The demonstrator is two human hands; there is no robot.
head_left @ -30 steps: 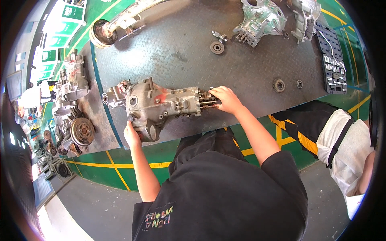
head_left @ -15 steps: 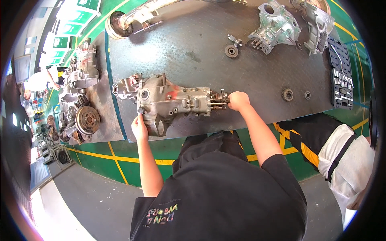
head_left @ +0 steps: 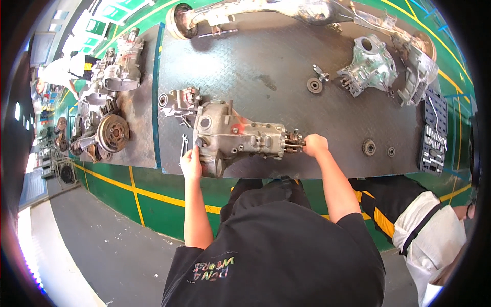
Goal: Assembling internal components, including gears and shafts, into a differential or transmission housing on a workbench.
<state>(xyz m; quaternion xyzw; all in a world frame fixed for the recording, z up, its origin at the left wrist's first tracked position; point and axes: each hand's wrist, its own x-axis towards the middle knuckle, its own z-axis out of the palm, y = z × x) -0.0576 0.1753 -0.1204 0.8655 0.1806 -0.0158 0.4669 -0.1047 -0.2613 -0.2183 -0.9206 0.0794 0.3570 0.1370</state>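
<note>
A grey metal gearbox housing [head_left: 245, 135] with red stains lies lengthwise near the front edge of the metal-topped bench. My left hand [head_left: 191, 163] is closed on the rim of its wide left end, the thumb raised along the edge. Out of the right end stick several shafts [head_left: 294, 143]. Around their tips my right hand [head_left: 316, 145] is wrapped in a fist, hiding the ends. Beside my left hand lies a wrench [head_left: 184, 146]. A smaller casting [head_left: 184, 100] with a round opening sits just beyond the housing's left end.
Far right on the bench are a ribbed housing [head_left: 369, 64], a bearing ring [head_left: 314, 85], a gear [head_left: 368, 147] and an open socket set [head_left: 433, 133]. A long axle [head_left: 302, 10] spans the back. Another bench with a drum [head_left: 113, 133] stands left; a person [head_left: 429, 225] is at right.
The view has turned and shifted. The gearbox has slid slightly toward me and away from the small casting, with the wrench now showing beside it. Both hands keep their holds.
</note>
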